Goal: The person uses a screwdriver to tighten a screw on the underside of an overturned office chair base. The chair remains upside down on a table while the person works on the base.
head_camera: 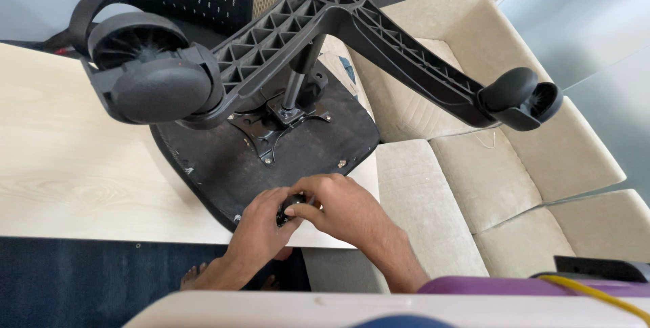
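A small black part (292, 206) sat at the near edge of the upturned office chair's seat underside (223, 162), pinched between both hands. The left hand (261, 226) curled closed beneath it; the right hand (342, 206) pressed thumb and fingers shut over it. The ribbed plastic star base (325, 16) carried glossy casters (159, 88) above the pale wood-grain table (61, 165), beside a beige cushioned sofa (487, 172).

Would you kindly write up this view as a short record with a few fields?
Setting: pale wooden table beside a beige sofa
Main thing: black office chair upside down, seat underside on the table, wheeled base up
Left hand: at the seat's near edge, on a small black part
Right hand: fingers pinching the same part
Casters: one large at left, one at right
Foreground: yellow cable
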